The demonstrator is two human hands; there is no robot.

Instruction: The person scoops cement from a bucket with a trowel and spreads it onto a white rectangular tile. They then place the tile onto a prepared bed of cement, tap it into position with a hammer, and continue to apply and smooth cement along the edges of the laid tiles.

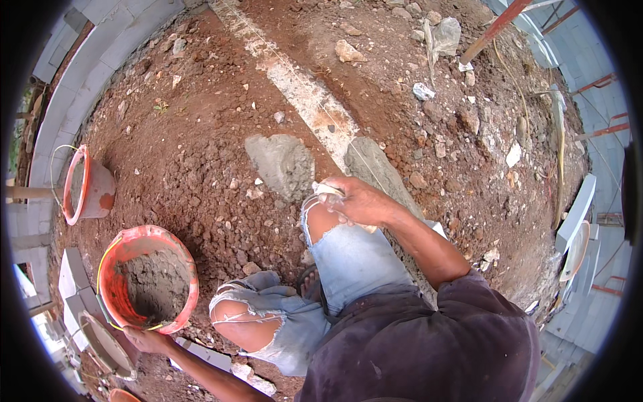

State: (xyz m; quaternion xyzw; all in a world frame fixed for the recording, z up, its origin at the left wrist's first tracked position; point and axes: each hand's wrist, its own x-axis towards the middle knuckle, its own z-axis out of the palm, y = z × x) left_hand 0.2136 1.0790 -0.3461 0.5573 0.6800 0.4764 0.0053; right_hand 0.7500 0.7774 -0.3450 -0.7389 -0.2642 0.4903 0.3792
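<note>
At the lower left, my left hand (pixel 149 340) grips the near rim of an orange-red bucket (pixel 189 295). Grey wet mortar (pixel 159 285) lies inside it, and a thin yellow bail runs along the bucket's side. My right hand (pixel 358 201) is closed above my bent knee, around something pale; its ends poke out at both sides of the fist, and I cannot make out what it is. Just beyond that knee sits a heap of mortar (pixel 281 164) on the soil. A second mortar strip (pixel 375 171) runs beside the right hand, partly hidden by the forearm.
A whitish footing strip (pixel 305 100) with a string along it crosses the reddish soil. Another bucket (pixel 97 191) stands at the far left near a pale block wall (pixel 87 80). Stones and a red pole (pixel 495 32) are to the right; pale blocks (pixel 576 211) lie at the right edge.
</note>
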